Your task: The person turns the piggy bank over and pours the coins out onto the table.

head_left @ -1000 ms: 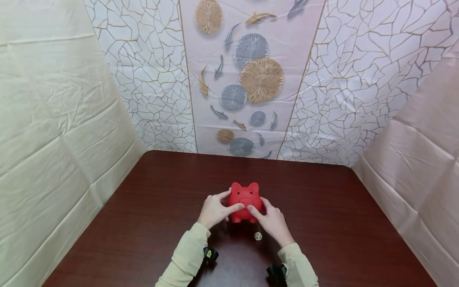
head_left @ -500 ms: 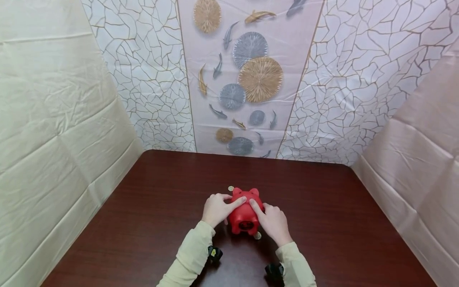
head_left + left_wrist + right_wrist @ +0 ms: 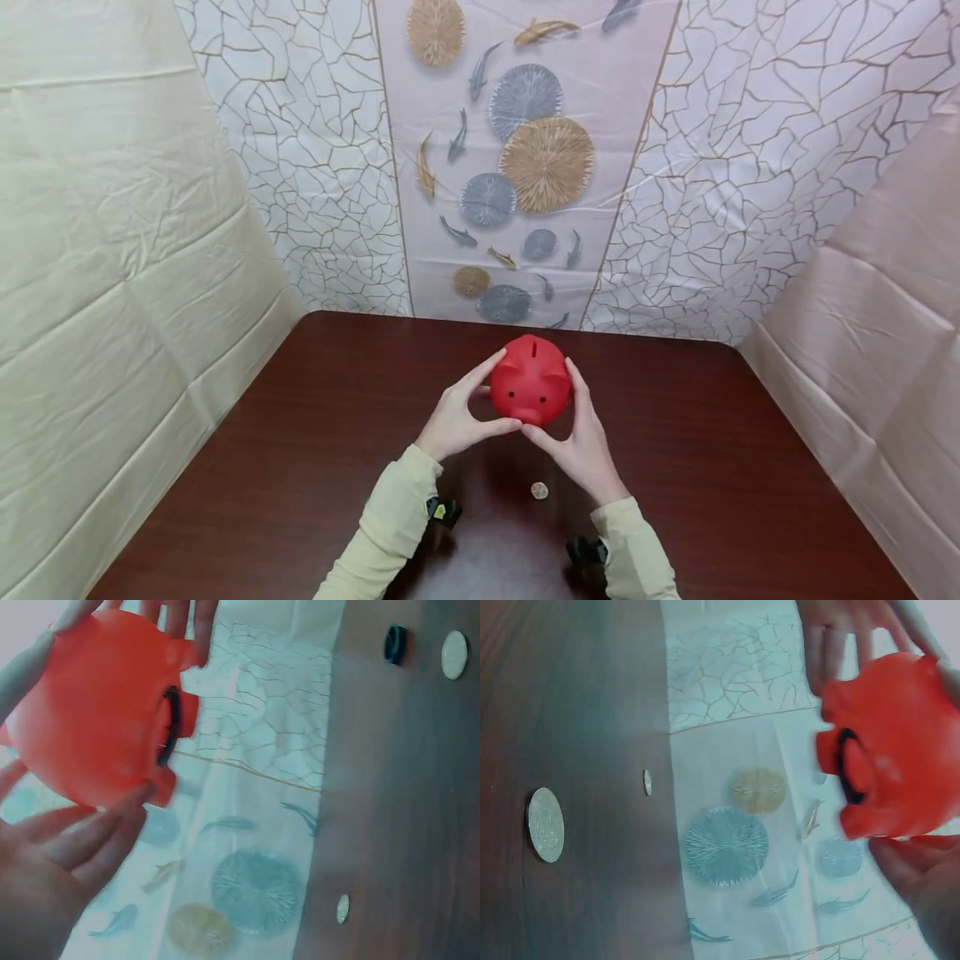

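A red piggy bank [image 3: 529,379] is held up above the table, its slotted back and snout facing me in the head view. On its left side my left hand [image 3: 459,423] grips it, with the thumb under the snout. My right hand [image 3: 583,442] holds the opposite side, thumb tip close to the other thumb. Both wrist views show the black-edged round opening [image 3: 853,766] in its belly. Below the hands lies a coin [image 3: 539,490]. A smaller-looking coin [image 3: 343,909] lies farther off on the table.
The dark brown table [image 3: 337,467] has curtains behind and at both sides. A small black ring-like piece [image 3: 395,643] lies on it near the closer coin; the head view does not show it. Dark wrist cameras [image 3: 444,511] sit at the sleeves.
The piggy bank first tipped back, showing its belly opening, then rose and tilted forward so its slot shows. Both hands moved with it, holding on throughout.
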Action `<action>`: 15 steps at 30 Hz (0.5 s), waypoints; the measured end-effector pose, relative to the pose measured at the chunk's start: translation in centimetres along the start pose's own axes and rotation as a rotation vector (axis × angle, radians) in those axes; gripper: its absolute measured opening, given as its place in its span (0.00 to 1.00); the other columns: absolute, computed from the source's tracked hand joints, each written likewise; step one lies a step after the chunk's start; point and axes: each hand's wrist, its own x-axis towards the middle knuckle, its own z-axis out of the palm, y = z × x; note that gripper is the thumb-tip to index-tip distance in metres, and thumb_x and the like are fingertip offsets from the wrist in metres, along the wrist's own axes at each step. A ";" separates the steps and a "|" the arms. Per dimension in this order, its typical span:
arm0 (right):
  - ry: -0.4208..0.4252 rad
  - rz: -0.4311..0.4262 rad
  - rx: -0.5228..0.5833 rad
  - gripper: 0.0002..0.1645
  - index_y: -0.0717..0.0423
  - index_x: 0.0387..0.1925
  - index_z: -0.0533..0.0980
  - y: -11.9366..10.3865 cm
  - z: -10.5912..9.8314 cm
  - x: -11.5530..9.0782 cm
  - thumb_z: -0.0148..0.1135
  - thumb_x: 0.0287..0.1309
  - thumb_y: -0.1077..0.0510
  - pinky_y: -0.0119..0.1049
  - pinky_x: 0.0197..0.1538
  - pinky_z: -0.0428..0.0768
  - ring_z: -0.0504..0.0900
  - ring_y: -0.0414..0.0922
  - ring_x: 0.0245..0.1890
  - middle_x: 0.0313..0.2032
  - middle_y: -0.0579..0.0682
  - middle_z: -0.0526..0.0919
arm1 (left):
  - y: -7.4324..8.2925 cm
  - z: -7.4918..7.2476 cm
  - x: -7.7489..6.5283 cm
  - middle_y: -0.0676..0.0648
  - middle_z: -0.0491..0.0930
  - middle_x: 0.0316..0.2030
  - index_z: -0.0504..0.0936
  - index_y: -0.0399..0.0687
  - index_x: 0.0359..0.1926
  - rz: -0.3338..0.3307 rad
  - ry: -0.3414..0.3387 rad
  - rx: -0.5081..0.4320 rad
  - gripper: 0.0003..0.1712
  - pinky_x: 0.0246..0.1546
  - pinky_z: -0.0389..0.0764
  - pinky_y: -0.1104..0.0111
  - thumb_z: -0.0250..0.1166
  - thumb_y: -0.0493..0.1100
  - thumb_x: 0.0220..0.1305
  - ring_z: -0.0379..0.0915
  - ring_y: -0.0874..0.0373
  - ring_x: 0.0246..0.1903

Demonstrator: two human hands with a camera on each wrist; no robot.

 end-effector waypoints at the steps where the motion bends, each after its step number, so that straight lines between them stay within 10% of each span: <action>1: 0.006 -0.014 0.008 0.59 0.36 0.67 0.46 -0.1 0.1 0.0 0.72 0.37 0.47 0.54 0.54 0.71 0.63 0.49 0.61 0.64 0.47 0.59 | 0.1 0.0 0.0 0.57 0.65 0.61 0.57 0.71 0.64 -0.006 -0.002 -0.018 0.48 0.47 0.77 0.57 0.72 0.52 0.42 0.77 0.56 0.44; 8: -0.113 0.101 0.067 0.53 0.50 0.66 0.51 1.1 2.2 -1.4 0.71 0.40 0.54 0.51 0.54 0.72 0.69 0.55 0.58 0.60 0.56 0.66 | -3.8 1.7 -2.2 0.45 0.57 0.66 0.56 0.68 0.65 -0.222 -0.055 -0.112 0.48 0.46 0.77 0.57 0.71 0.50 0.44 0.79 0.50 0.38; 15: -0.153 0.136 0.040 0.57 0.38 0.66 0.46 4.7 3.2 -1.1 0.69 0.37 0.41 0.52 0.55 0.71 0.66 0.51 0.61 0.61 0.49 0.63 | -5.0 2.3 -2.0 0.51 0.59 0.64 0.54 0.74 0.65 -0.259 -0.070 -0.115 0.49 0.48 0.76 0.57 0.71 0.49 0.44 0.78 0.50 0.41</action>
